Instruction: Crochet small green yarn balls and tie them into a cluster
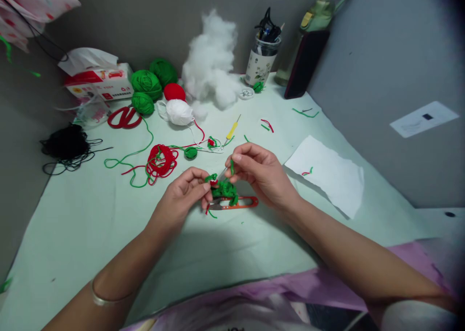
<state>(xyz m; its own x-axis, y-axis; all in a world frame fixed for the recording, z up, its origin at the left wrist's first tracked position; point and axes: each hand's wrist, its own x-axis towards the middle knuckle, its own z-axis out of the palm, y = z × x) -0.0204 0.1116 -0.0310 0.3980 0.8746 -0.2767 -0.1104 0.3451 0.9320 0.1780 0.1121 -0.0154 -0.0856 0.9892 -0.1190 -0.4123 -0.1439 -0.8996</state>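
Note:
My left hand (187, 190) is closed, pinching a small crochet piece (213, 180) in green, red and white. Thumb and forefinger of my right hand (259, 173) are pinched together on a thin pale shaft that looks like a needle (224, 172). A strand of green yarn (232, 165) hangs at those fingertips. Just below both hands, a bunched green crochet piece (225, 189) lies against orange-handled thread snips (249, 203) on the table. Red and green yarn ends dangle under my left fingers.
Beyond my hands are a yellow-handled hook (232, 129), tangled red yarn (162, 162), a small green crochet disc (190, 152) and red scissors (124, 118). Yarn balls (146, 83), white stuffing (210, 62), a pen jar (260, 62) and a phone (307, 64) stand behind. White paper (327, 176) lies right.

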